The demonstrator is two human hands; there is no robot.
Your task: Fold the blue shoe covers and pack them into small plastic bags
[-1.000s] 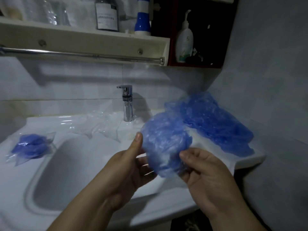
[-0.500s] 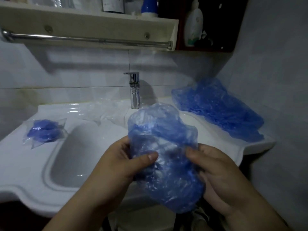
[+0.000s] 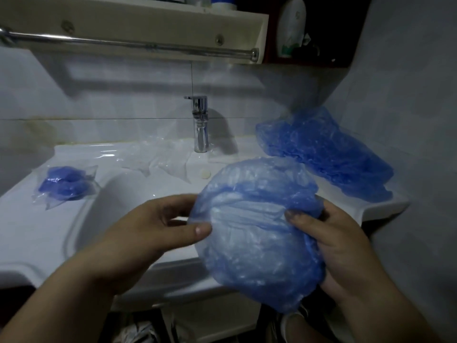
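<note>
I hold one blue shoe cover (image 3: 254, 231) in the air in front of the faucet (image 3: 200, 125), nearer to me than the basin. My left hand (image 3: 148, 233) pinches its left edge between thumb and fingers, and my right hand (image 3: 341, 248) curls round its right side, thumb on top. The film looks thin and puffed, so I judge a loose fold could trap air and spring open. Reaching for the empty clear bags (image 3: 158, 159) just left of the faucet would leave only one hand on the cover, and it might then slip and drop.
</note>
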